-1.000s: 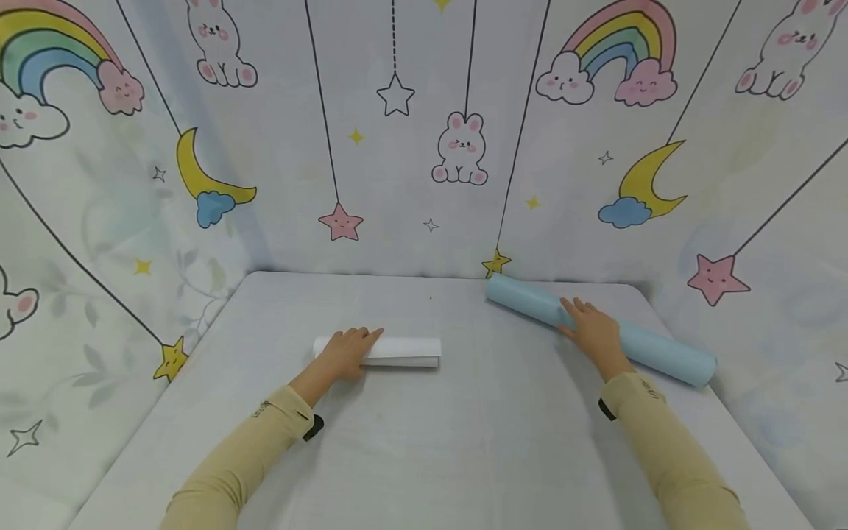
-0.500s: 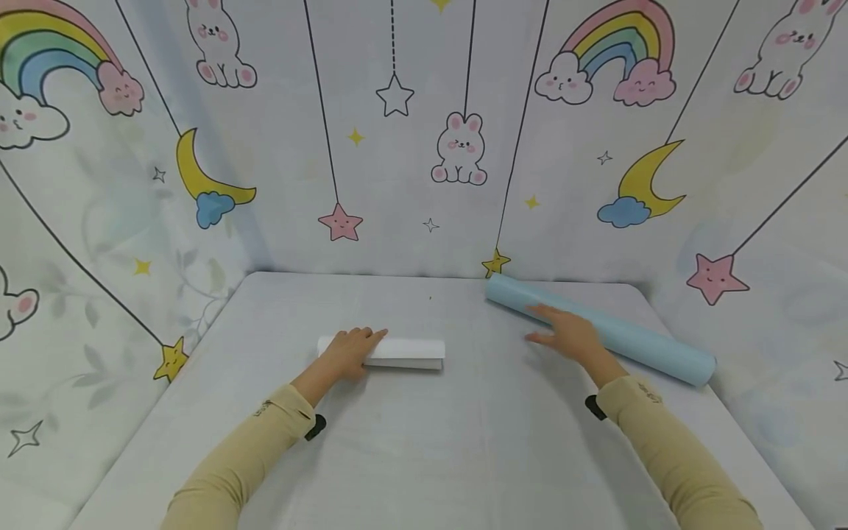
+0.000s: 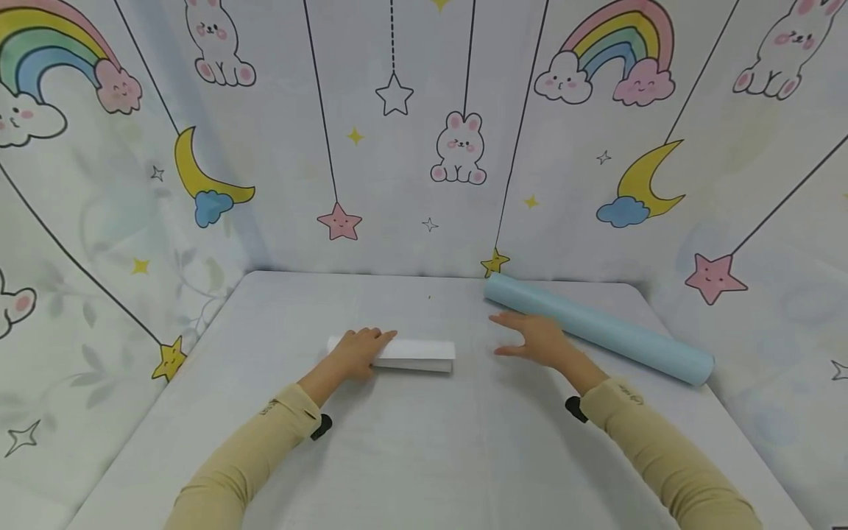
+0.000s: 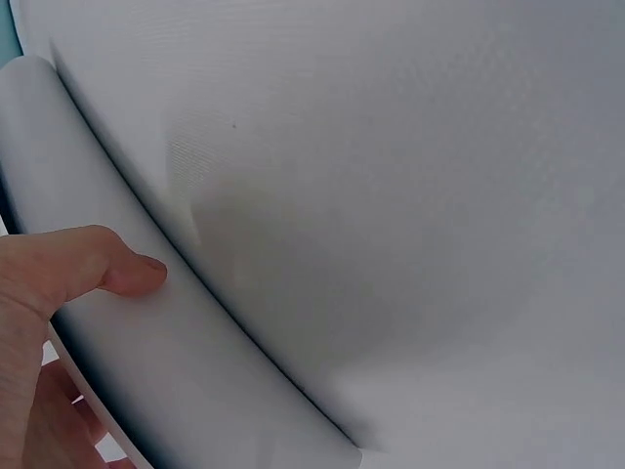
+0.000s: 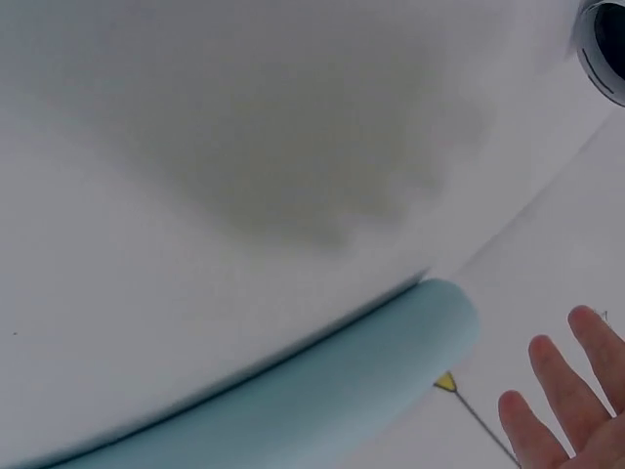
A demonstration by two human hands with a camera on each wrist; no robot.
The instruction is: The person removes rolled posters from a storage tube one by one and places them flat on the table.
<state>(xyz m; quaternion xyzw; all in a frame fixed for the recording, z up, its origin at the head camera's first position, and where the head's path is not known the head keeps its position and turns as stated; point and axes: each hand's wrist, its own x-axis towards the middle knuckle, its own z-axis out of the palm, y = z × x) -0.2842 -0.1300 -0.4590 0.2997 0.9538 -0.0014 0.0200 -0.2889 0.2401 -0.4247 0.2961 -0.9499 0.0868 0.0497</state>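
A rolled sheet of white paper (image 3: 424,350) lies at mid-table, its loose edge facing the front. My left hand (image 3: 358,352) grips it near its left end; in the left wrist view the thumb (image 4: 127,274) lies across the white roll (image 4: 205,381) and other fingers show along its far side. My right hand (image 3: 538,341) is in front of the light blue roll (image 3: 616,327), fingers spread, holding nothing. In the right wrist view its fingers (image 5: 566,396) appear at the lower right, apart from the blue roll (image 5: 332,391).
The blue roll slants across the white table (image 3: 424,449) from the back edge to the right side. A curtain (image 3: 397,184) printed with rabbits, stars and rainbows hangs behind and beside the table. The white roll's open end (image 5: 604,54) shows in the right wrist view.
My right hand has left the blue roll and moved left toward the white roll. My left hand has slid the white roll slightly to the right. The blue roll stays in place.
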